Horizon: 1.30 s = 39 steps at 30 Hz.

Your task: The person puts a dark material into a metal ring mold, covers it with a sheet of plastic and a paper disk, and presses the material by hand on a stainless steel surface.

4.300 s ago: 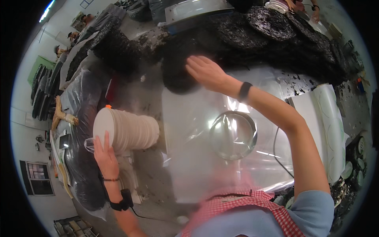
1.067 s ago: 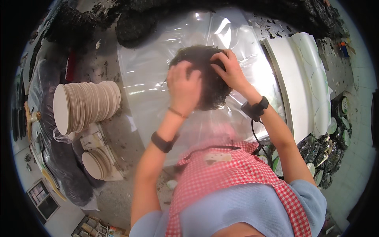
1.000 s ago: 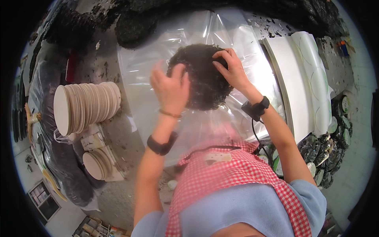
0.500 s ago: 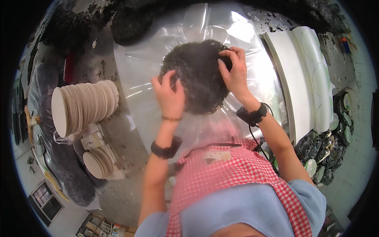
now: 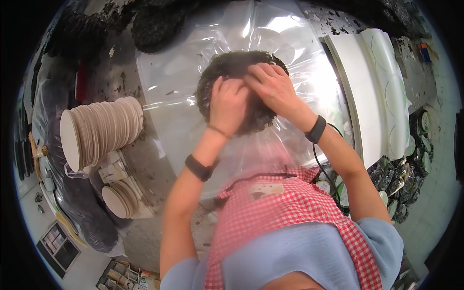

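A dark, crinkly round mass [image 5: 229, 65] with a ragged edge, like dried seaweed, lies on clear plastic sheeting [image 5: 169, 87] in front of me. My left hand [image 5: 228, 102] rests on its left middle, fingers curled into it. Just right of that, my right hand [image 5: 271, 88] presses on it with bent fingers close together. The fingertips of both hands are partly hidden.
Stacks of beige discs [image 5: 99, 133] [image 5: 118, 200] stand at the left beside a black bagged bundle [image 5: 84, 212]. Dark round masses [image 5: 154, 26] pile along the far side. A white rolled sheet [image 5: 386, 92] and a heap of wrapped round packs [image 5: 396, 183] sit right.
Since about four seconds ago the dark round mass has arrived on the plastic under both hands. In the last half second both hands moved inward, nearer each other over its middle.
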Available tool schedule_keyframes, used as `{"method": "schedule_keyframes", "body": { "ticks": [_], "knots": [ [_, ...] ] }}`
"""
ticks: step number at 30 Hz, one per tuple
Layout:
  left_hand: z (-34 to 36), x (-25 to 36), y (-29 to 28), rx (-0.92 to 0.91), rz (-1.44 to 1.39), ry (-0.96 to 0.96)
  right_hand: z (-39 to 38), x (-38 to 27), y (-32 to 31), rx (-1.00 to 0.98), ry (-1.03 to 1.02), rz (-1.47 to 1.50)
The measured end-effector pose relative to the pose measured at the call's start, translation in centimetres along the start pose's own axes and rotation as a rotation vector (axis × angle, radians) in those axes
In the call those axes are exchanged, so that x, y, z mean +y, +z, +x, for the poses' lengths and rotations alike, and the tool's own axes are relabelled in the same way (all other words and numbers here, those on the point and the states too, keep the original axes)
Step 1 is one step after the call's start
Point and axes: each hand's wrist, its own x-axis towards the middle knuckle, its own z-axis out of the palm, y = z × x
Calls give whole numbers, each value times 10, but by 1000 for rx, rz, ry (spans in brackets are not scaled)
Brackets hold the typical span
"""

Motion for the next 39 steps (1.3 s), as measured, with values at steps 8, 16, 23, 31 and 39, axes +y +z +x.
{"method": "schedule_keyframes", "body": {
  "ticks": [8, 16, 23, 31, 39],
  "knots": [
    [6, 0, 2, -157, 97, 28, 0, 4, 4, -29, 44, 8],
    [8, 9, -2, -320, 87, -42, 10, 45, -4, -114, 517, 674],
    [15, 11, 20, -599, 166, -182, 16, 18, 20, -150, -13, -49],
    [-13, 15, 14, -544, 109, -184, -117, -17, -90, -256, 362, -126],
    [-20, 21, 13, -511, 148, -192, -97, 6, -154, -217, 897, 1334]
  ]
}}
